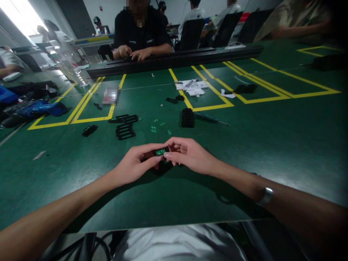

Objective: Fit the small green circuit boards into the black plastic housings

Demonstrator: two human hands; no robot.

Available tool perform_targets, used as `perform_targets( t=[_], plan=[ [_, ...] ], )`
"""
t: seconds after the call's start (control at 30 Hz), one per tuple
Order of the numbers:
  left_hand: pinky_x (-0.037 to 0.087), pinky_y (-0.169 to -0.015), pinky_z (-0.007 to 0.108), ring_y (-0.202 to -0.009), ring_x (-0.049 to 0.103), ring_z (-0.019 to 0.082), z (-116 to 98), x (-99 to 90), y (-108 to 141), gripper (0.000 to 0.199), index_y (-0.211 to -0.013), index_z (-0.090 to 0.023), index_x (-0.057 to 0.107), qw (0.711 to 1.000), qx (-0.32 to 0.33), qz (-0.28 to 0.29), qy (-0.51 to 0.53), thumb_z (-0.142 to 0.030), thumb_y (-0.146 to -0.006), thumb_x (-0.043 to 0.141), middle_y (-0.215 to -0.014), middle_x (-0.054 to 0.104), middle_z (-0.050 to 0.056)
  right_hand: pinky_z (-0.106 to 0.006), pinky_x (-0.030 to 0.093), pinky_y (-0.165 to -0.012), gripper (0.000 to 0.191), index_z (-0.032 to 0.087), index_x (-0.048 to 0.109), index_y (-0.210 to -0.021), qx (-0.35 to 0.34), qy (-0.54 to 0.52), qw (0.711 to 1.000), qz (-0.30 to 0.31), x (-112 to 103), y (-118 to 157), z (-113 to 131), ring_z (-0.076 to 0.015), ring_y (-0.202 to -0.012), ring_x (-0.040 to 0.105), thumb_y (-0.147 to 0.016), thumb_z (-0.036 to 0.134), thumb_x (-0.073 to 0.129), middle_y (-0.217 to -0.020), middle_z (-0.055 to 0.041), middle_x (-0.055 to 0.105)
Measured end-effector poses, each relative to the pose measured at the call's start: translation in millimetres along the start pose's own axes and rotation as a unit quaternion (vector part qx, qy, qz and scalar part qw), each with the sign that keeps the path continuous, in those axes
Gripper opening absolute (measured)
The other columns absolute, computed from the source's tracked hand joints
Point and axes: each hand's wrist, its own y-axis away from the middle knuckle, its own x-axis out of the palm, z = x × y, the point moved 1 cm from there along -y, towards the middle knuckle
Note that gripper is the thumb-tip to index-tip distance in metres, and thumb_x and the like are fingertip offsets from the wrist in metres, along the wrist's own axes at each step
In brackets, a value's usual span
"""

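Observation:
Between both hands is a small black frame with a green circuit board (160, 152) in it, held just above the table. My left hand (134, 163) grips its left end, thumb below and fingers along the far side. My right hand (190, 155) pinches the right end with thumb and forefinger. Beyond the hands lie several small loose green boards (153, 129). To their left are black slotted frames (125, 131), and a further black piece (90, 130) lies apart. A stack of black frames (187, 118) stands on the right, beside a screwdriver (212, 118).
Yellow tape lines (212, 108) mark the green table (130, 210). Crumpled white paper (192, 87) lies farther back. A long black rail (174, 59) crosses the far side, where a person in black (143, 32) works. Clear plastic bottles (67, 67) and blue tools (51, 108) are at left.

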Motion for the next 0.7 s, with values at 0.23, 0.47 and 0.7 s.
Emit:
perform_targets(
  t=[0.23,0.47,0.7],
  plan=[
    [0.053,-0.069,0.024,-0.073,0.063,0.011,-3.2,-0.7,1.2,0.038,-0.131,-0.020,0.063,1.000,-0.008,0.005,0.000,-0.027,-0.094,0.065,-0.090,0.068,0.004,-0.024,0.047,-0.061,0.025,0.015,0.064,-0.091,0.005,0.022,1.000,0.020,0.0,-0.4,0.4,-0.0110,-0.065,0.057,-0.086,0.039,0.073,-0.073,0.0008,0.062],
    [0.053,-0.065,0.022,-0.072,0.062,0.012,-0.9,-0.2,1.4,0.031,-0.121,-0.019,0.054,0.998,0.007,-0.012,0.057,-0.025,-0.093,0.066,-0.083,0.062,0.000,-0.025,0.047,-0.063,0.029,0.016,0.064,-0.091,0.017,0.043,0.999,0.024,2.2,-0.2,-1.5,-0.0128,-0.066,0.059,-0.086,0.044,0.072,-0.073,-0.0001,0.064],
    [0.052,-0.066,0.023,-0.073,0.061,0.012,-2.7,-1.1,2.4,0.030,-0.121,-0.019,0.055,0.998,-0.009,0.000,0.058,-0.027,-0.094,0.065,-0.082,0.062,0.000,-0.025,0.042,-0.061,0.028,0.016,0.065,-0.089,-0.002,0.113,0.993,0.029,1.5,0.3,-2.1,-0.0131,-0.065,0.056,-0.091,0.045,0.066,-0.071,0.0011,0.061]
  ],
)
